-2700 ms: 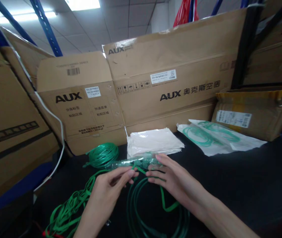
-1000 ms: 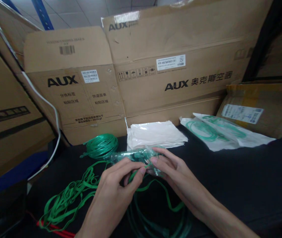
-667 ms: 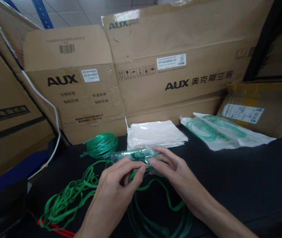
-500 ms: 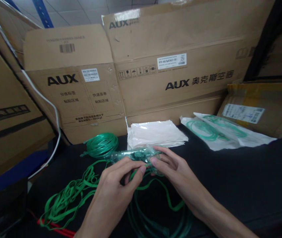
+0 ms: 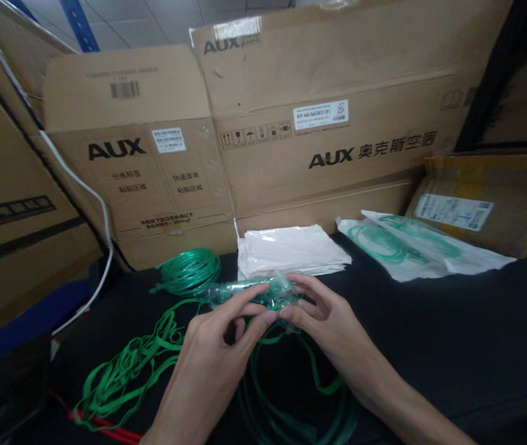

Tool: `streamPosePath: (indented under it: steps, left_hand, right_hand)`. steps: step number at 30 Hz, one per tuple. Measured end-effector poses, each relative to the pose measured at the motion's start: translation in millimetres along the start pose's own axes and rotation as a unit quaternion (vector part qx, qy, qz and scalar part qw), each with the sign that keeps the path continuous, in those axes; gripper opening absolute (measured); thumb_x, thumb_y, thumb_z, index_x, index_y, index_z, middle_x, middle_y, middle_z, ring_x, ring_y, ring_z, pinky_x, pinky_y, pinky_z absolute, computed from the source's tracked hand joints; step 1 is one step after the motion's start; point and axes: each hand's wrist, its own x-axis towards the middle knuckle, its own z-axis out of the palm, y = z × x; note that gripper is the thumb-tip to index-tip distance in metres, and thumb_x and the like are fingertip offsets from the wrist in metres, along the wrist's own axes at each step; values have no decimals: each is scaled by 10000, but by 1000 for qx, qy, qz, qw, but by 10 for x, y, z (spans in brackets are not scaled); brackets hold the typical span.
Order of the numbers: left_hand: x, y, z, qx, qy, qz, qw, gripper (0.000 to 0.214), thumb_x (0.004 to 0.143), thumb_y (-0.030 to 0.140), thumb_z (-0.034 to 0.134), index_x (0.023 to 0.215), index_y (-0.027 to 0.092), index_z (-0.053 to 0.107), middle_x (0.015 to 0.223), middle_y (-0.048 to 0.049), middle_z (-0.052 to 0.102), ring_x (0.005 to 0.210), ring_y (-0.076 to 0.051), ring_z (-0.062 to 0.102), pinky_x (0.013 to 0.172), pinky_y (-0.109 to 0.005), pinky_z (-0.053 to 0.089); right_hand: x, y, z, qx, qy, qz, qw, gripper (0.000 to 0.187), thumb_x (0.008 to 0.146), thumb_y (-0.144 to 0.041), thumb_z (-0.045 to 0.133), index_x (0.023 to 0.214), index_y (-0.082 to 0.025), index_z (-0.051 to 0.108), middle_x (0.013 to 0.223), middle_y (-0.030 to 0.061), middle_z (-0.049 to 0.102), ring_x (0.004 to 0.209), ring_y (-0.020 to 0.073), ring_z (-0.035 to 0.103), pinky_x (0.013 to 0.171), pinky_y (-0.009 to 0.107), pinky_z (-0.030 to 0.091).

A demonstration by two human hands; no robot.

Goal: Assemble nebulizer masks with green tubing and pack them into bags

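Frame centre: left hand (image 5: 214, 352) and right hand (image 5: 332, 327) both pinch the clear green-tinted plastic mask (image 5: 244, 291); best held lightly, flat green strap (image 5: 315, 378) untwisted.

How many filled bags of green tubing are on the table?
2, overlapping, right of the white stack: left bag, and right bag partly over it. Others may hide beneath.

Both bare forearms reach in from the near edge of the worktop (image 5: 430, 346) and converge above its middle. The left hand (image 5: 212, 349) shows its back, thumb and forefinger pinched closed; the right hand (image 5: 332, 321) mirrors it, fingertips (image 5: 287, 312) curled inward, nearly meeting the left's
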Motion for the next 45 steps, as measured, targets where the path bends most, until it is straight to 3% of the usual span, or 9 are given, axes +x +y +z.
streamPosePath:
  steps: [4, 9, 12, 14, 16, 19, 21, 32, 45]
  left_hand:
    - [-21, 0, 24, -3, -22, -22, 1000, 413, 876, 300, 744, 1276, 311, 641, 858, 75, 788, 513, -84, 488, 540, -166, 456]
    - [-35, 13, 21, 12, -28, -5, 1000, 282, 872, 276, 735, 1150, 304, 697, 793, 82, 737, 507, -79, 438, 517, -155, 424]
    - [-30, 1, 3, 13, -18, -1, 1000, 213, 894, 274, 708, 1106, 291, 705, 877, 67, 760, 513, -77, 439, 515, -159, 421]
    - [-24, -11, -3, 17, -17, 4, 1000, 209, 896, 280, 706, 1105, 286, 703, 940, 57, 774, 513, -77, 437, 510, -163, 422]
    - [-18, -16, -2, 22, -15, 3, 1000, 217, 891, 275, 712, 1108, 280, 703, 952, 53, 778, 504, -76, 430, 505, -166, 423]
    - [-15, -4, 8, 33, -16, 10, 999, 235, 868, 237, 725, 1099, 275, 705, 886, 66, 774, 492, -77, 418, 496, -166, 413]
    - [-18, 11, 12, 41, -20, 19, 999, 247, 864, 216, 723, 1101, 282, 701, 864, 80, 768, 494, -78, 419, 492, -162, 405]
    - [-46, 83, 2, 88, -21, 66, 994, 318, 827, 146, 764, 1103, 286, 690, 679, 126, 673, 468, -82, 404, 482, -183, 365]
    - [-61, 56, 25, 95, -29, 54, 994, 303, 826, 120, 722, 1066, 296, 665, 834, 139, 764, 486, -97, 399, 503, -204, 379]
  right_hand:
    - [-28, -37, 26, -11, -10, 2, 1000, 553, 724, -393, 882, 1191, -216, 643, 1134, 47, 720, 916, 182, 737, 775, 253, 572]
    - [-55, -84, 50, -39, -32, 6, 999, 533, 805, -426, 809, 1247, -191, 626, 1203, 88, 709, 915, 188, 741, 803, 290, 593]
    - [-56, -73, 50, -54, -42, 4, 998, 511, 834, -433, 774, 1263, -193, 637, 1201, 100, 705, 938, 202, 740, 802, 306, 607]
    - [-57, -53, 40, -82, -18, -36, 996, 467, 835, -397, 773, 1245, -211, 651, 1204, 96, 696, 1000, 217, 728, 799, 303, 614]
    - [-63, -41, 22, -129, 12, -121, 984, 349, 846, -325, 765, 1174, -240, 685, 1224, 80, 679, 1089, 219, 697, 816, 286, 612]
    - [-82, -53, -6, -233, 20, -249, 940, 123, 883, -211, 724, 995, -259, 741, 1218, 53, 664, 1177, 201, 644, 926, 277, 565]
    - [-93, -69, -16, -287, 11, -288, 914, 111, 895, -168, 712, 944, -258, 753, 1198, 45, 669, 1184, 184, 636, 1001, 275, 513]
    - [-90, -48, -40, -337, -17, -308, 890, 139, 925, -112, 678, 912, -242, 728, 1194, 33, 673, 1172, 148, 643, 1001, 213, 472]
    - [-112, -38, -47, -432, -17, -348, 832, 228, 975, -27, 491, 932, -201, 632, 1253, 110, 642, 1216, 181, 618, 1012, 278, 493]
